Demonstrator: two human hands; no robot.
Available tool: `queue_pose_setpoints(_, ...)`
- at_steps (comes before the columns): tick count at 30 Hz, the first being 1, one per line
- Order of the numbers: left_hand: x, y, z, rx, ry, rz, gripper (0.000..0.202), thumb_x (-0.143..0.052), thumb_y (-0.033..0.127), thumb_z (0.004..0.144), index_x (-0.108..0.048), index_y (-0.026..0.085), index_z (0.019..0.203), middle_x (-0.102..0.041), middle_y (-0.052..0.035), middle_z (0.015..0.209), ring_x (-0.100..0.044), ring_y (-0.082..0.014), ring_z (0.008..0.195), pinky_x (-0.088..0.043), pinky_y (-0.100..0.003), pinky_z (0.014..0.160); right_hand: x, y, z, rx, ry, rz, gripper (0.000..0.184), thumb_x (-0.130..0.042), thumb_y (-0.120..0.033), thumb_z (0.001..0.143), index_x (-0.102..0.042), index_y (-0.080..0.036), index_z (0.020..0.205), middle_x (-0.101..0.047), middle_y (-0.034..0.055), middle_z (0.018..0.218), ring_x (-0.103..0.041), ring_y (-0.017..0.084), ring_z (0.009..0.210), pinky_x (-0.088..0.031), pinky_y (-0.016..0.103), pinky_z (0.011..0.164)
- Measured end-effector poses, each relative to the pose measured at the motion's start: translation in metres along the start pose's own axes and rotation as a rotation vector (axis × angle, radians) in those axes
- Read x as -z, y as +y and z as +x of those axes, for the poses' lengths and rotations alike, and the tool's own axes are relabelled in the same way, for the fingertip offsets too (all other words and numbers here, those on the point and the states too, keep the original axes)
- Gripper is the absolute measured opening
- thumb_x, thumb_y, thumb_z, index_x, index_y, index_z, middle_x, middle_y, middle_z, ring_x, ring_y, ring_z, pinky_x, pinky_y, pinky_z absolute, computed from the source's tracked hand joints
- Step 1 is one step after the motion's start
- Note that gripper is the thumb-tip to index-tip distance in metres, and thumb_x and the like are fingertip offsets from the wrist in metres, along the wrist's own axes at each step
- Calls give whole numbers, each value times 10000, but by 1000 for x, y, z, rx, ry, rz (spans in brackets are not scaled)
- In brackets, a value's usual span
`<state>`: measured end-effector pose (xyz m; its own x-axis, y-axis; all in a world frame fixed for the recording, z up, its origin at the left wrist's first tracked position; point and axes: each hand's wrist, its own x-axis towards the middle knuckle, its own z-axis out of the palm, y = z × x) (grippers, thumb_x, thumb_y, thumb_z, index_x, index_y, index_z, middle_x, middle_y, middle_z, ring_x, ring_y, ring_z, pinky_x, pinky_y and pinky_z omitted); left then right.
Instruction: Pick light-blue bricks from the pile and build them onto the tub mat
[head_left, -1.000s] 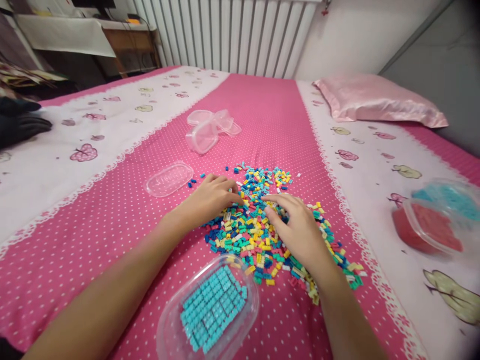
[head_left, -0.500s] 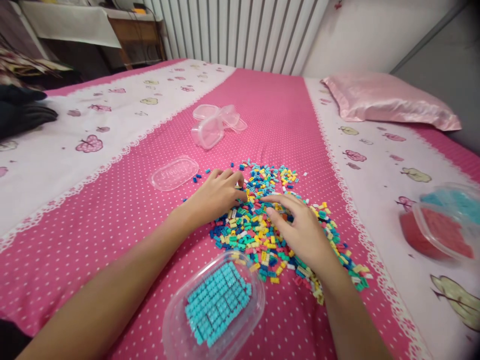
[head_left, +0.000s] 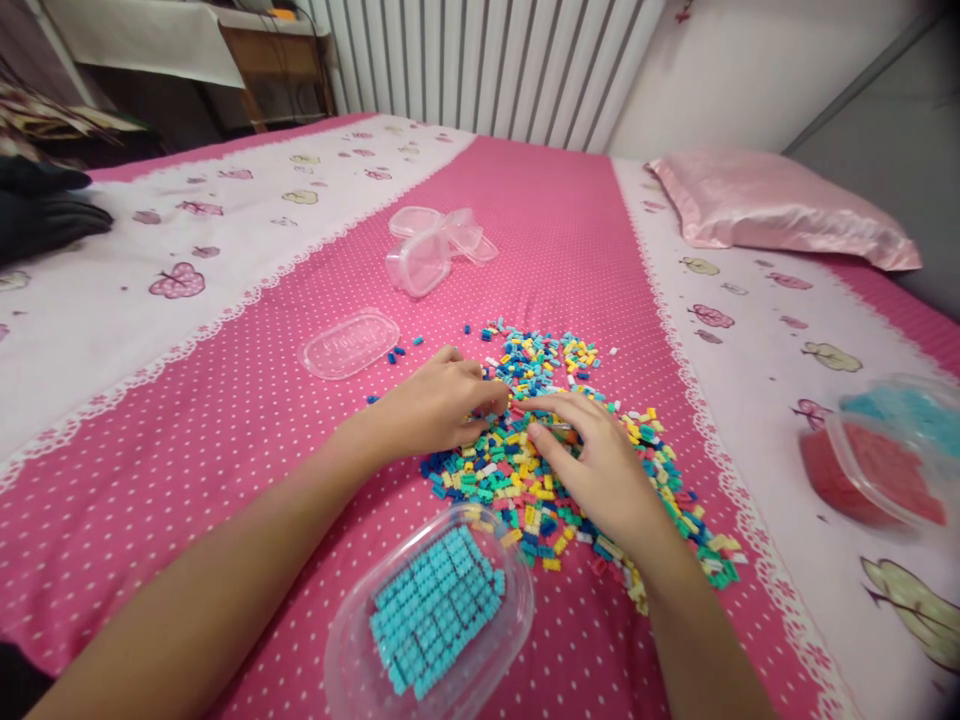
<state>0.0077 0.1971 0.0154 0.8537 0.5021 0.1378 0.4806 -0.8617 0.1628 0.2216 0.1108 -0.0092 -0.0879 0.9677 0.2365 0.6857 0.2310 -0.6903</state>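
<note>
Small plastic building bricks (head_left: 517, 490) in many colours lie in a loose pile on the pink bedspread. My left hand (head_left: 442, 405) rests at the pile's left side, forefinger bent and thumb apart from it. From the right, my right hand (head_left: 600, 465) reaches over the middle, its forefinger stretched towards my left hand. Under its curled fingers shows a thin, partly orange bit that I cannot make out. Nearer me, a clear plastic tub (head_left: 517, 630) contains light-blue bricks (head_left: 439, 610) set in tidy rows.
A clear lid (head_left: 349, 343) lies left of the pile, with a few blue bricks beside it. Farther back are several clear tubs and lids (head_left: 420, 263). Tubs of red (head_left: 862, 470) and blue bricks stand at right. A pink pillow (head_left: 787, 205) lies behind them.
My left hand has moved a little right and towards me, closer to my right hand. My right hand has shifted only slightly. The tubs and pile look the same.
</note>
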Motion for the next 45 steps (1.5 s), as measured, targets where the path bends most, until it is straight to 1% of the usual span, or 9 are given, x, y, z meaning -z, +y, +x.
queue_pose_setpoints(10, 3, -1, -5, 90, -48, 32, 113, -680, 133, 866, -699, 208, 948, -718, -22, 858, -626, -219, 896, -331, -361, 866, 1, 1, -1, -18, -2, 0, 264, -585, -382, 988, -759, -281, 1158, -741, 57, 1204, -642, 269, 1159, -465, 450, 1013)
queue_pose_setpoints(20, -11, -3, 4, 74, 43, -68, 142, -664, 78, 851, -724, 193, 908, -719, -29, 812, -633, -217, 872, -379, -341, 835, 0, 0, 0, 21, 47, 23, 236, -610, -355, 968, -770, -269, 1119, -757, 49, 1154, -670, 256, 1108, -489, 437, 972)
queue_pose_setpoints(22, -5, -6, 3, 64, 78, -122, 124, -670, 84, 849, -726, 185, 896, -728, -21, 801, -650, -205, 855, -412, -331, 829, 3, -3, -1, 33, 93, 34, 216, -595, -340, 976, -768, -265, 1083, -760, 46, 1128, -678, 246, 1090, -495, 432, 959)
queue_pose_setpoints(25, 11, -5, -3, 23, 88, -257, 143, -677, 86, 844, -732, 188, 928, -769, 16, 850, -693, -139, 800, -480, -252, 769, 6, -12, -5, 94, 213, 58, 168, -593, -313, 989, -751, -273, 1034, -763, 24, 1065, -684, 219, 1045, -502, 411, 933)
queue_pose_setpoints(28, 23, 6, -9, -59, 128, -496, 163, -651, 87, 866, -748, 181, 956, -793, 24, 884, -727, -96, 780, -527, -184, 729, 3, -24, -11, 159, 243, 149, 127, -699, -318, 947, -724, -298, 1070, -749, -13, 1021, -690, 183, 945, -534, 366, 857)
queue_pose_setpoints(30, 25, 15, -11, -110, 183, -627, 163, -648, 78, 865, -763, 172, 932, -795, 16, 872, -735, -94, 777, -540, -174, 733, -3, -29, -14, 142, 232, 265, 209, -786, -304, 883, -698, -301, 1072, -729, -38, 976, -695, 156, 852, -559, 322, 778)
queue_pose_setpoints(35, 10, 25, -3, -147, 288, -609, 159, -681, 47, 849, -783, 165, 878, -779, 2, 844, -722, -100, 786, -529, -190, 753, -11, -25, -16, 34, 283, 405, 234, -852, -225, 791, -677, -262, 941, -716, -47, 891, -727, 133, 765, -579, 248, 682)
queue_pose_setpoints(40, -7, 20, 6, -209, 370, -598, 191, -693, 5, 821, -783, 156, 895, -783, -19, 873, -718, -112, 801, -532, -209, 763, -7, -14, -14, 3, 296, 402, 288, -890, -231, 721, -699, -252, 935, -743, -23, 885, -737, 165, 774, -603, 292, 705)
queue_pose_setpoints(45, -6, 21, 4, -185, 357, -652, 214, -670, 0, 818, -753, 155, 939, -783, -18, 885, -728, -117, 815, -550, -227, 768, -4, -18, -10, 18, 325, 348, 282, -877, -301, 741, -712, -255, 964, -756, -4, 869, -731, 191, 787, -604, 364, 753)
